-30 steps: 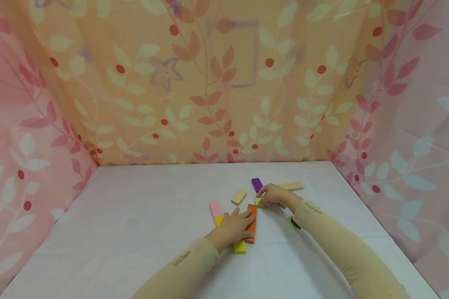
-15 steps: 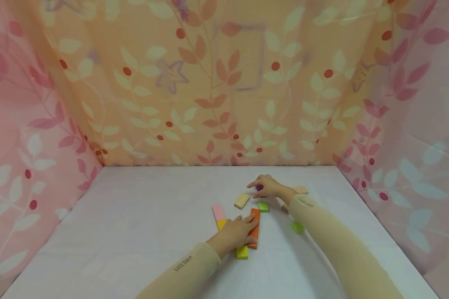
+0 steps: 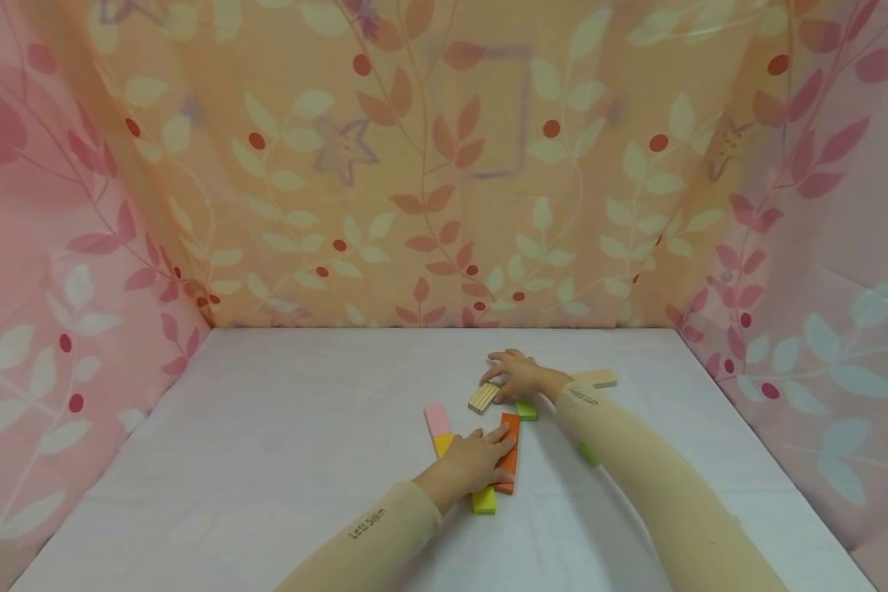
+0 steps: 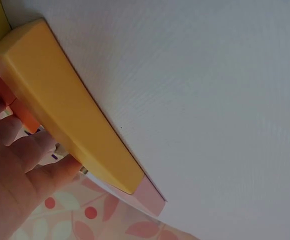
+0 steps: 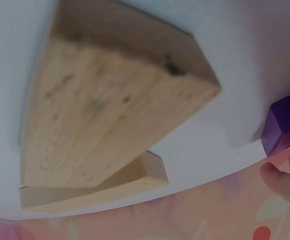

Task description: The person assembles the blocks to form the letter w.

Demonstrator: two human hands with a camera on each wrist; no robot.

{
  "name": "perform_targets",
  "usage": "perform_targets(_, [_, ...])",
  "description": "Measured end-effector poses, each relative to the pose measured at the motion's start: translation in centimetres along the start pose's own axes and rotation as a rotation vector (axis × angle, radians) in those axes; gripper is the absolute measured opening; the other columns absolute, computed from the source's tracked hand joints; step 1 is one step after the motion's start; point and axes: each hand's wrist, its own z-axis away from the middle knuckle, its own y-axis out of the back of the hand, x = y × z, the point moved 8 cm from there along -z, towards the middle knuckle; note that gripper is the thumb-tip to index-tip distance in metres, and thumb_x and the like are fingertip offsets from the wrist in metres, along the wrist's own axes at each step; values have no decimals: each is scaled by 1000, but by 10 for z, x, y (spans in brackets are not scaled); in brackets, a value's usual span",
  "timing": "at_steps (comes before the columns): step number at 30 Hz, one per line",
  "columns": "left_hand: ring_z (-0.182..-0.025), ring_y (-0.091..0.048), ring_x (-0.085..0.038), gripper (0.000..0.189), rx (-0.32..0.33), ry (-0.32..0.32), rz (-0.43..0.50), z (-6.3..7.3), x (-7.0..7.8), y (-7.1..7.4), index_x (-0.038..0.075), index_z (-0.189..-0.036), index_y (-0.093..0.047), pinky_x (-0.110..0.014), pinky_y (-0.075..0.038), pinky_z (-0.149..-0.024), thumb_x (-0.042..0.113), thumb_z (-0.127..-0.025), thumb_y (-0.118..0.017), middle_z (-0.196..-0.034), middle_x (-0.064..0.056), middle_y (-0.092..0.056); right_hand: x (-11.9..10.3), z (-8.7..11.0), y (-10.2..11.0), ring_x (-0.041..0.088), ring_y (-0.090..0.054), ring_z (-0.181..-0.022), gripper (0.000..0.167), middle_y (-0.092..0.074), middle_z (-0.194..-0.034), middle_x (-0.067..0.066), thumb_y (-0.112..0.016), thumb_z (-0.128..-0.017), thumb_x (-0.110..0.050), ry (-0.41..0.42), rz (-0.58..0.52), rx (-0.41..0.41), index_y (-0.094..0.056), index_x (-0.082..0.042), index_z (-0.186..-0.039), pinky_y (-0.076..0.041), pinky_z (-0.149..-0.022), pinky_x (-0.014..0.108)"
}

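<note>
In the head view, my left hand [image 3: 470, 465] lies with spread fingers across a row of orange blocks [image 3: 512, 420]. Beside it run an amber block [image 4: 70, 105] and a pink block [image 3: 437, 419], end to end. A yellow block [image 3: 484, 501] pokes out below the palm. My right hand [image 3: 521, 375] hovers at a grooved light-wood block [image 3: 480, 400], its thumb near the right side and its fingers spread past the far end. Near my right fingertips [image 5: 271, 174], a purple block [image 5: 285, 122] shows in the right wrist view; the right hand hides it in the head view.
A green block [image 3: 526, 410] sits under the right wrist, and a second green block [image 3: 589, 454] is partly behind the forearm. Plain wood blocks [image 5: 105, 105] lie to the right. Patterned curtains [image 3: 444, 164] enclose the white table [image 3: 303, 411] at the back and sides.
My right hand has left the green block, passed over the purple block and come left to the grooved wood block. The left hand has stayed on the orange blocks. The head view has shifted slightly.
</note>
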Motion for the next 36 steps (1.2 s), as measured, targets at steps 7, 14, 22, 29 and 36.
perform_targets(7, [-134, -43, -24, 64, -6, -3, -3, 0, 3, 2, 30, -149, -41, -47, -41, -103, 54, -91, -55, -156, 12, -32, 8, 13, 11, 46, -20, -140, 30, -36, -150, 19, -80, -80, -24, -65, -52, 89, -72, -16, -108, -18, -106, 67])
perform_targets(14, [-134, -43, -24, 64, -1, 2, -2, -2, 2, -1, 31, -149, -41, -48, -41, -103, 55, -91, -55, -155, 13, -32, 22, 32, 24, 52, -29, -134, 30, -43, -144, 25, -80, -80, -26, -43, -116, 207, -71, -7, -100, -22, -105, 68])
perform_targets(22, [-135, -42, -25, 65, -15, 21, 41, -4, -1, -7, 31, -149, -41, -50, -38, -105, 54, -90, -56, -156, 12, -32, 46, 64, 32, 44, -45, -122, 28, -57, -125, 23, -79, -81, -26, -176, -319, 332, -62, -5, -89, -33, -103, 58])
perform_targets(29, [-135, -42, -25, 66, -8, 16, 39, -4, -3, -9, 30, -149, -41, -51, -37, -105, 55, -90, -55, -156, 11, -31, 54, 99, 30, 28, -55, -94, 35, -62, -102, 16, -78, -83, -20, -347, -517, 404, -59, 2, -102, -46, -83, 39])
perform_targets(36, [-135, -43, -25, 65, -6, 5, 23, -4, -2, -6, 30, -149, -40, -51, -38, -105, 55, -91, -55, -156, 11, -32, 58, 125, 27, 18, -58, -81, 38, -63, -90, 12, -78, -80, -5, -372, -743, 442, -57, 8, -109, -50, -68, 25])
